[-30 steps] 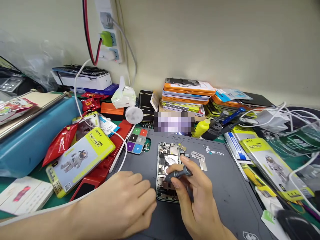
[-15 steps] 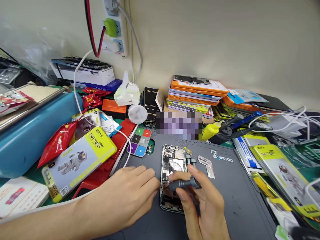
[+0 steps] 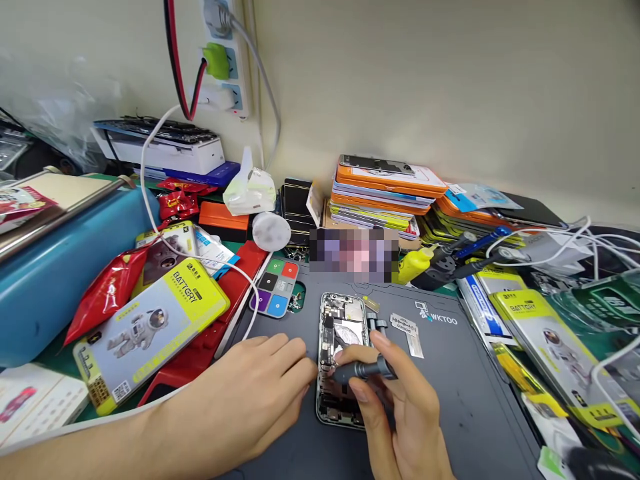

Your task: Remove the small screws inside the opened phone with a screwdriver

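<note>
An opened phone (image 3: 343,328) lies on the dark grey mat (image 3: 450,400), its inner parts showing. My right hand (image 3: 405,393) grips a dark screwdriver (image 3: 364,369) between thumb and fingers, tilted low over the phone's middle; its tip is hard to make out. At the phone's left edge rests my left hand (image 3: 265,393), knuckles up and fingers curled together, with the fingertips hidden. Just right of the phone are more dark screwdrivers (image 3: 377,323) and a razor blade (image 3: 404,325).
A coloured screw tray (image 3: 276,288) sits behind my left hand. Battery packs (image 3: 155,327) and a blue case (image 3: 75,260) crowd the left. Stacked boxes (image 3: 387,190), a yellow bottle (image 3: 415,265) and a tool holder (image 3: 445,263) stand behind the mat. More battery packs (image 3: 565,353) lie right.
The whole view has shifted slightly, so most things appear a little further left. Both hands keep nearly the same pose at the phone, and the screwdriver stays in my right hand.
</note>
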Motion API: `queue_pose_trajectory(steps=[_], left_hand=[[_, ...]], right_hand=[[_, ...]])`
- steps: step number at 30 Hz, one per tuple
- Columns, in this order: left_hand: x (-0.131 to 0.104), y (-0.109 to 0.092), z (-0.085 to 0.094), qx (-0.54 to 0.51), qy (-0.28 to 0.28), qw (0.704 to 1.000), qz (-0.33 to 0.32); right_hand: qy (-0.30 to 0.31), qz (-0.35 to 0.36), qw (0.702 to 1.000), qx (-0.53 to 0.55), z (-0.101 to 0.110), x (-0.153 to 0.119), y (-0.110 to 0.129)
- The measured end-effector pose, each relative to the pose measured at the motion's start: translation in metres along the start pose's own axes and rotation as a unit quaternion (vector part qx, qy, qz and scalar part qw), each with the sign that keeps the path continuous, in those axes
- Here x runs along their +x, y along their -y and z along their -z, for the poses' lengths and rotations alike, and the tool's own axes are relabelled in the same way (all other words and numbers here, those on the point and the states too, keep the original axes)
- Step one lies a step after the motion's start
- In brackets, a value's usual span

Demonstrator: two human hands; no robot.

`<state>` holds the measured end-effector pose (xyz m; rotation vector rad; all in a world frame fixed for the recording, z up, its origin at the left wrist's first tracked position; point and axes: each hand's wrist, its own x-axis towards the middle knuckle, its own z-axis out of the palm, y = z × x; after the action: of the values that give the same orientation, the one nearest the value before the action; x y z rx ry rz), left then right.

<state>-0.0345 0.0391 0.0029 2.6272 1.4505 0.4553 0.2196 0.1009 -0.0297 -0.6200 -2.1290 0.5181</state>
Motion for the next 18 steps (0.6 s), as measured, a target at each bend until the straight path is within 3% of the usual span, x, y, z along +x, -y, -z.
queue_pose_trajectory(steps=[13, 18], left_hand=[[0.001, 0.002, 0.002, -0.028, -0.022, 0.999, 0.036], [0.001, 0.002, 0.002, -0.024, -0.026, 0.998, 0.048]], right_hand=[[-0.039, -0.002, 0.997, 0.060, -0.001, 0.020, 0.011], [-0.019, 0.006, 0.999, 0.049, -0.002, 0.025, 0.015]])
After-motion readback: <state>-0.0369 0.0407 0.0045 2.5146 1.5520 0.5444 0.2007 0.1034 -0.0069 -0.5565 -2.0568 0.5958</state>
